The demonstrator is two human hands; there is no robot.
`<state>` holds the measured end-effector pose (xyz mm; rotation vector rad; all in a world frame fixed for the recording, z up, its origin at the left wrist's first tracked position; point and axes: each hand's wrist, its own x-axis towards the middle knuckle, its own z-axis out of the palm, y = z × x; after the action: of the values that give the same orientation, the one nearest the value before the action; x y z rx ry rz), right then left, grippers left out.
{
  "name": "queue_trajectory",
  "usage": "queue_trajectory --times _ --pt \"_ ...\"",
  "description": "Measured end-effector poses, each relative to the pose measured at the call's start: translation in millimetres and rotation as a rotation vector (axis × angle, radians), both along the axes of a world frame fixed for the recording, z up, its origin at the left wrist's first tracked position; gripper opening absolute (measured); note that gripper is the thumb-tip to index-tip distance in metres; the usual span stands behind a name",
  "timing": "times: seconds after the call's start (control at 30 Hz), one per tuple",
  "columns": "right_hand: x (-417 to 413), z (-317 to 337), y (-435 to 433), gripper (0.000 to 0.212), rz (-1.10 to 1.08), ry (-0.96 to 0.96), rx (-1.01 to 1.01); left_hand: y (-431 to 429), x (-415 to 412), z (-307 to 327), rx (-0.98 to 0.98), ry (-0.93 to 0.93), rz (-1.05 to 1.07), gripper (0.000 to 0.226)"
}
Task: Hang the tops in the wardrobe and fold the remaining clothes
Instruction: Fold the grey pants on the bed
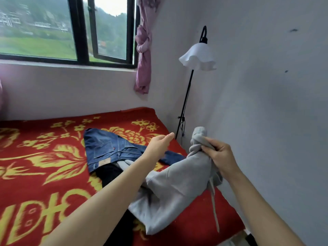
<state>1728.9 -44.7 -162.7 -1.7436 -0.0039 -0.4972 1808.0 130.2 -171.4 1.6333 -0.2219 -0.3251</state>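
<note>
Bedspread (pixel 44 166); black garment (pixel 110 173) beneath grey garment (pixel 174 185)

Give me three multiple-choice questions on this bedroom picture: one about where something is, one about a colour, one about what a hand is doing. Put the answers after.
1. Where do the blue jeans lie?
A. On a chair
B. Spread on the red blanket
C. On the floor

2. What colour is the lamp shade?
A. Black
B. Green
C. White

3. What is the right hand doing?
A. Gripping the grey garment
B. Resting open on the blanket
C. Hanging empty at the side

Answers:
1 B, the jeans lie on the blanket's yellow flower pattern.
2 C, the frilled shade is white against the pale wall.
3 A, its fingers curl round a bunch of the grey fabric.
</note>
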Motion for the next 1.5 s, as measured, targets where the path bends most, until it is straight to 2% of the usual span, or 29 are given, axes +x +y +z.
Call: queue_trajectory --times 0.07,0.13,0.23,0.27,0.37,0.5,0.6,0.63,0.67,0.77,0.8,0.9,0.97,1.03,1.13,1.23,1.37,1.43,1.5 --pt "-2.7 -7.0 3.6 0.032 0.096 0.056 -0.056 -13.2 -1.9 -0.1 0.022 0.172 0.043 0.044" --pt "-2.1 -18.3 3.7 0.033 0.162 0.105 -0.1 -21.9 -2.5 -8.0 0.101 0.238 0.063 0.054" --pt "0.6 -35.9 2.7 0.044 0.284 0.196 -0.15 -28.8 3.1 -21.3 0.069 0.336 0.046 0.061" --pt "1.9 -42.6 3.0 0.044 0.305 0.221 -0.161 -30.2 5.0 -25.7 0.084 0.358 0.055 0.057" --pt "7.2 -65.5 4.2 0.038 0.351 0.265 -0.194 -33.4 5.6 -40.9 0.156 0.381 0.111 0.025" --pt "13.5 -95.2 11.4 0.043 0.468 0.321 -0.237 -21.4 7.7 -62.2 0.366 0.147 0.148 0.045" --pt "16.5 -119.1 5.5 0.038 0.558 0.457 -0.159 1.0 5.9 -74.9 0.329 0.011 0.18 0.023" --pt "17.7 -128.3 1.0 0.031 0.542 0.502 -0.089 9.7 3.2 -74.7 0.315 -0.036 0.183 0.016" --pt "19.5 -138.3 -4.7 0.023 0.486 0.538 -0.01 19.0 0.5 -72.4 0.309 -0.08 0.17 0.018" --pt "33.8 -172.0 -19.1 0.018 0.253 0.66 0.052 51.0 -14.7 -57.9 0.384 -0.213 0.084 0.043" --pt "40.1 -182.4 -21.5 0.026 0.234 0.708 0.018 61.6 -20.9 -51.7 0.376 -0.224 0.083 0.053" --pt "63.0 -210.5 -12.7 0.072 0.268 0.81 -0.108 90.9 -41.8 -31.7 0.324 -0.242 0.107 0.071" --pt "74.7 -217.9 -1.2 0.091 0.264 0.754 -0.18 104.4 -53.3 -19.9 0.284 -0.27 0.155 0.072" --pt "86.6 -222.1 10.4 0.091 0.346 0.658 -0.173 116.5 -64.3 -10.8 0.223 -0.295 0.218 0.072" --pt "97.2 -222.9 36.3 0.062 0.592 0.643 -0.07 137.1 -79.5 -5.4 0.219 -0.321 0.36 0.067" --pt "112.4 -208.2 61.1 0.038 0.654 0.642 0.006 172.1 -93.9 -12.3 0.176 -0.288 0.629 0.049" --pt "143.3 -132.9 85.3 0.019 0.57 0.441 0.047 217.0 -122.2 -27.6 0.011 -0.201 0.906 0.031" --pt "155.3 -80.0 103.2 0.013 0.576 0.272 -0.031 231.7 -135.4 -25.2 -0.064 -0.219 1.013 0.033" --pt "162.8 -29.5 126.6 0.018 0.57 0.102 -0.074 245.3 -146.5 -11.0 -0.144 -0.278 1.087 0.041"
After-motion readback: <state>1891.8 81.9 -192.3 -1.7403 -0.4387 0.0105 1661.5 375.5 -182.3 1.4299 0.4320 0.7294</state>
